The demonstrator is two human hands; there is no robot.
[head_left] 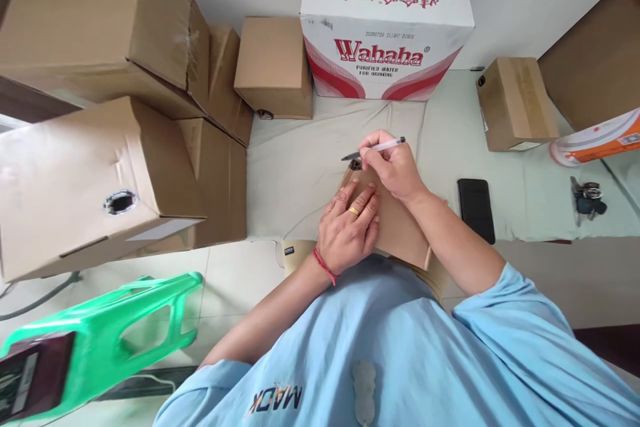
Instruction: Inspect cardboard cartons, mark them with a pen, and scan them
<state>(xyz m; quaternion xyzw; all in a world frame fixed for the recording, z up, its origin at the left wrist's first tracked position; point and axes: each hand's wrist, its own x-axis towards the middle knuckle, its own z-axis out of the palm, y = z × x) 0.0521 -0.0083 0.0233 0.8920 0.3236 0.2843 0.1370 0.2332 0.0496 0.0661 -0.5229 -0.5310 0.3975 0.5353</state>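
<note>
The right hand's [393,163] grip is clamped on a ballpoint pen [384,145] with a pale barrel, its dark tip pointing left near a dark-edged hole [355,164] at the far end of a brown cardboard box [403,230]; whether the tip touches the cardboard I cannot tell. The left hand [349,223], wearing a gold ring [354,211], rests on the box's top, its fingers slightly apart and laid flat. The box lies at the near edge of the table [280,193], close to the blue shirt [380,333]. To its right lie a black smartphone [477,210] and, farther off, a bunch of keys [589,199]; a Wahaha water carton [385,53] stands beyond both hands
</note>
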